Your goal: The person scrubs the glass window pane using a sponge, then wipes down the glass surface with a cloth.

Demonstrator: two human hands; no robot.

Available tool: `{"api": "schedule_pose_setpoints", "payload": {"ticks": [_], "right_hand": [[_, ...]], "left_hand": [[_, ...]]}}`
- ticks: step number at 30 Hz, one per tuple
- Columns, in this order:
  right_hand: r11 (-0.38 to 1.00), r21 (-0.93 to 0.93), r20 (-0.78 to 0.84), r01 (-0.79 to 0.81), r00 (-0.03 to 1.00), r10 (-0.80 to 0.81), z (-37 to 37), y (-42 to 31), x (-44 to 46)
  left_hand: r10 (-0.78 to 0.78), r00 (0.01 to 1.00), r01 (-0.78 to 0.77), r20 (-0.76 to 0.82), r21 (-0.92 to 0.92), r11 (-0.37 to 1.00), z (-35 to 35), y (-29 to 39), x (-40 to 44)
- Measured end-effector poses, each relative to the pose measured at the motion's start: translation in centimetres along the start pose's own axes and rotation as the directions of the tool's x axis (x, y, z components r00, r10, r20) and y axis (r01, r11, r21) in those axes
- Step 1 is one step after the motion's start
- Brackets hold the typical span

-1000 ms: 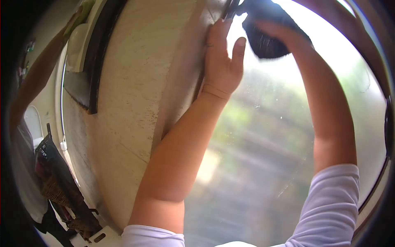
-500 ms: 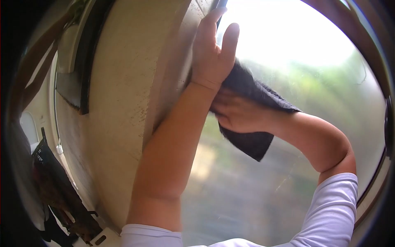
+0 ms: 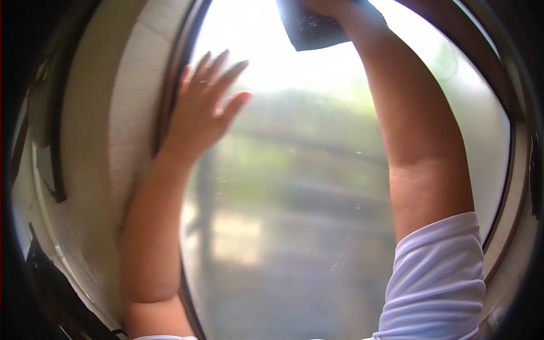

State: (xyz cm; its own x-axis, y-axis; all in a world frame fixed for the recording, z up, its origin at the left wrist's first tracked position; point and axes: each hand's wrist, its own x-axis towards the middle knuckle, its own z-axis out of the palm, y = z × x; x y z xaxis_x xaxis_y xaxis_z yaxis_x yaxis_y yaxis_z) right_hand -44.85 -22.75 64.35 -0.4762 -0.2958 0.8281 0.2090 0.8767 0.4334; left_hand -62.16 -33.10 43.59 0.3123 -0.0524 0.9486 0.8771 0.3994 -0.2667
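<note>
At the top of the view my right hand (image 3: 331, 7) presses a dark cloth (image 3: 317, 33) against the window pane (image 3: 306, 221); its fingers are largely cut off by the view's upper edge. My left hand (image 3: 207, 110) is raised at the pane's left side, fingers spread and thumb apart, with nothing in it. Whether its palm touches the glass or the frame, I cannot tell. Smudges and small marks show on the hazy glass, and blurred greenery lies beyond it.
A dark window frame (image 3: 174, 73) edges the pane on the left, beside a pale wall (image 3: 133, 96). The frame's right side (image 3: 506, 181) curves past my right arm. A dark hanging item (image 3: 56, 289) is at the lower left.
My right hand has moved up with the cloth, from the pane's left middle to the top. My left hand has shifted left and lower, its fingers now spread. The view has turned rightward.
</note>
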Motion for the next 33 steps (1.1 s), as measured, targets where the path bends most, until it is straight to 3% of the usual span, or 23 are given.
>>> {"api": "schedule_pose_setpoints", "payload": {"ticks": [6,7,9,16,20,23,27,33], "right_hand": [[0.971,-0.208,-0.097,-0.121,0.990,0.103,-10.9,8.9,-6.8],[0.962,-0.233,-0.117,-0.144,0.986,0.120,-12.8,10.4,-8.3],[0.940,-0.285,-0.147,-0.187,0.978,0.149,-16.8,13.1,-11.2],[0.856,-0.409,-0.266,-0.317,0.938,0.221,-31.3,22.0,-21.8],[0.811,-0.453,-0.314,-0.371,0.917,0.244,-38.5,25.8,-26.8],[0.769,-0.483,-0.354,-0.418,0.897,0.265,-43.0,27.8,-29.8],[0.716,-0.520,-0.396,-0.466,0.874,0.281,-45.9,28.5,-32.1],[0.739,-0.549,-0.377,-0.391,0.905,0.199,-41.5,23.0,-28.0]], "left_hand": [[0.025,0.998,-0.030,0.056,0.095,0.995,-0.2,0.5,0.6],[-0.044,0.997,0.043,0.057,0.019,0.999,-0.3,2.3,1.6],[-0.025,1.000,0.024,0.008,0.044,0.999,0.5,7.0,4.6],[0.133,0.978,-0.147,-0.161,-0.079,0.986,1.8,26.6,15.7],[-0.001,0.999,-0.002,-0.039,-0.065,0.998,1.0,34.3,19.8],[-0.011,0.995,0.016,-0.097,0.045,0.999,0.5,35.1,20.1],[-0.029,0.997,0.032,-0.073,0.039,0.999,-1.8,35.8,20.2],[-0.046,0.993,0.048,-0.106,0.018,0.999,-5.8,34.5,20.7]]}}
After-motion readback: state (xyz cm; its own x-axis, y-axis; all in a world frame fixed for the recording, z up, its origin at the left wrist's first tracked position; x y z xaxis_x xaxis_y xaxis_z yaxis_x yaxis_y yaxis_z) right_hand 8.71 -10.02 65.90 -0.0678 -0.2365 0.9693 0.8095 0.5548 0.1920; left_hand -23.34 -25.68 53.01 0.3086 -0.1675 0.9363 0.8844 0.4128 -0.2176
